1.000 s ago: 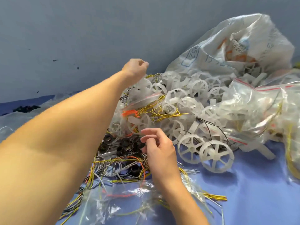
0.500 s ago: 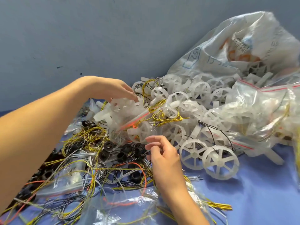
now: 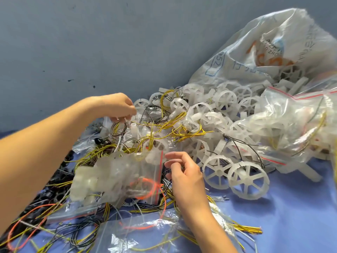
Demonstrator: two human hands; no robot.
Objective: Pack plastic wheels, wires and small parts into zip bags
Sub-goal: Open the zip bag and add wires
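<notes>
- Currently, nearest the viewer, a flat zip bag (image 3: 138,232) lies on the blue surface (image 3: 291,225), at 6 o'clock from the filled zip bag. Thin wires cross it.
- Right hand (image 3: 184,173): the fingers are loosely curled with nothing visible between them, so the grip is judged released.
- Filled zip bag (image 3: 116,177): it is packed with white parts and an orange wire, appears blurred, and sits over the wires at 9 o'clock from the right hand.
  - Its long axis runs roughly 8 to 2 o'clock.
  - Its red seal strip (image 3: 158,177) runs about 12 to 6 o'clock, just beside the right fingertips (image 3: 168,162). Contact cannot be confirmed.
- Governing relation: the seal end of the filled zip bag faces the right hand, which is the nearer hand. Closing or taking the bag therefore probably calls for a short reach toward 9 o'clock.
- Two wheels (image 3: 235,173) stand just beside the right hand at 3 o'clock, with their rims touching.
- Wire tangle (image 3: 164,128): yellow and dark strands lie at 12 o'clock from the filled zip bag.
- Left hand (image 3: 114,106): it is at 11 o'clock from the right hand, with fingers curled down into the wire tangle. Whether they pinch a strand or only touch it cannot be told.
- Farthest, at 1 o'clock, is a woven sack (image 3: 255,52) with more wheels spilling from its mouth.
</notes>
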